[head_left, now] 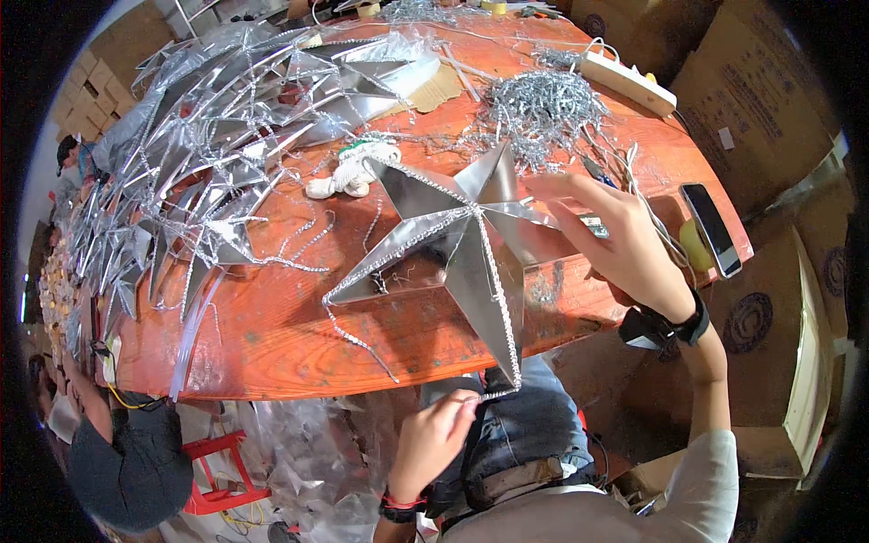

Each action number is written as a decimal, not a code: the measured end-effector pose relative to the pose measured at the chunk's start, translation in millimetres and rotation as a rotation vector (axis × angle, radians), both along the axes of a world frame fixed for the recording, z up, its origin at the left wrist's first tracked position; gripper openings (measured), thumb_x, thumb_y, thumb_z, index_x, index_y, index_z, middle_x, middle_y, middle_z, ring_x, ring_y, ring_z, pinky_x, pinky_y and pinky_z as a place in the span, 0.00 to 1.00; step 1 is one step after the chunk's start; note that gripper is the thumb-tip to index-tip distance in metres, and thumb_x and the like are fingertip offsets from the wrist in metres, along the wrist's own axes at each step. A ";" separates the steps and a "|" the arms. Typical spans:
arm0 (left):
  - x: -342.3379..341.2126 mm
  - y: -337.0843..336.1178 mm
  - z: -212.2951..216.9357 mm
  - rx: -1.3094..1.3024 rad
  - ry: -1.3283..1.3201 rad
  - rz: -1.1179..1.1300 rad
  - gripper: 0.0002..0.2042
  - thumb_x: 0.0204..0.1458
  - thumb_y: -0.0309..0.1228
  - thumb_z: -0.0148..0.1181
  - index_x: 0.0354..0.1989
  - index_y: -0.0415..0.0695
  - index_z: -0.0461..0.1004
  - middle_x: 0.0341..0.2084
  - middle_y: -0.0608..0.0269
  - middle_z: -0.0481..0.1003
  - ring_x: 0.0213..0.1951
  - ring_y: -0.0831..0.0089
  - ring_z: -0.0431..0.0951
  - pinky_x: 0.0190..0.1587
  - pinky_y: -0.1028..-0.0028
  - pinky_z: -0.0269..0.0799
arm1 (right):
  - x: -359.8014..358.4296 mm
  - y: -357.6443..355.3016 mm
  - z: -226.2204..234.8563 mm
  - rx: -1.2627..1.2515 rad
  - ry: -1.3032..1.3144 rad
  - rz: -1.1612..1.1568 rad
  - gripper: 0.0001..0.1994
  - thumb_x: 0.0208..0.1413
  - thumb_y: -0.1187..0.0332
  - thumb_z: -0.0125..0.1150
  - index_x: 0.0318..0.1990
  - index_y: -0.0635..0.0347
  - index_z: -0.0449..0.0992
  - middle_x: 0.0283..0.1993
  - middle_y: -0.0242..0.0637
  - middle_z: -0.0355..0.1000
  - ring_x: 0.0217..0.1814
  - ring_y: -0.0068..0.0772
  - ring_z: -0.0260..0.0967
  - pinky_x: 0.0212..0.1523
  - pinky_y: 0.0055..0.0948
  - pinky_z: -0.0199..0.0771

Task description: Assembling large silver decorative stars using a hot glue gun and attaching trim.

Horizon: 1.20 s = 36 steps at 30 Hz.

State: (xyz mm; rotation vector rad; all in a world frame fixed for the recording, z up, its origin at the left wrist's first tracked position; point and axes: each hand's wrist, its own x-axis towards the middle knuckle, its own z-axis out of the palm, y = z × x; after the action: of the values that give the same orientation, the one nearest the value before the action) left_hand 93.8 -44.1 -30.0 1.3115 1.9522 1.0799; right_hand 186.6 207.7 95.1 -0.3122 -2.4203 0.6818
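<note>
A large silver five-pointed star [484, 281], folded from shiny sheet, is before me at the table's front edge. Silver beaded-looking trim [493, 271] runs along several of its ridges. One point of the star reaches past the edge toward my lap. My left hand [434, 439] is closed in a pinch on the end of the trim, which stretches from that lowest tip. By the star's right point is my right hand [625, 235], its thumb and forefinger apart; whether it touches the star I cannot tell. Another strand of trim [362, 344] hangs loose from the left point.
Many finished-looking silver stars [226, 136] are heaped at the left. A tangle of silver trim [548, 113] lies at the back, near a white power strip [629, 81]. White gloves [358, 170], a phone [711, 226] and cables are on the orange table [281, 353]. Another person [127, 462] sits at the lower left.
</note>
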 end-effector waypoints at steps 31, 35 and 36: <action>10.0 29.1 73.9 0.651 -0.202 0.004 0.09 0.51 0.23 0.50 0.40 0.37 0.70 0.41 0.51 0.69 0.24 0.78 0.72 0.28 0.79 0.70 | 96.5 -53.6 2.7 -0.231 -0.190 0.338 0.07 0.44 0.80 0.57 0.29 0.64 0.64 0.27 0.39 0.61 0.26 0.37 0.63 0.25 0.31 0.64; 22.4 42.2 75.6 0.602 -0.276 -0.323 0.18 0.50 0.27 0.53 0.51 0.38 0.65 0.50 0.48 0.65 0.26 0.76 0.72 0.27 0.79 0.71 | 87.1 -59.5 -4.8 -0.405 -0.122 0.522 0.08 0.49 0.75 0.60 0.31 0.64 0.66 0.28 0.39 0.63 0.29 0.37 0.64 0.28 0.31 0.65; 25.6 44.4 75.9 0.576 -0.254 -0.385 0.20 0.50 0.29 0.54 0.53 0.38 0.63 0.52 0.48 0.64 0.25 0.76 0.72 0.26 0.80 0.71 | 85.7 -60.5 -7.4 -0.405 -0.094 0.566 0.08 0.49 0.74 0.60 0.32 0.64 0.66 0.29 0.40 0.64 0.30 0.38 0.65 0.29 0.31 0.65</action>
State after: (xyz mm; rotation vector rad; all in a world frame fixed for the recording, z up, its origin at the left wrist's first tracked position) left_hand 119.4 0.2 45.9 1.6556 1.1729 1.5733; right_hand 272.3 147.2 87.7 0.2048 -2.4532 1.4386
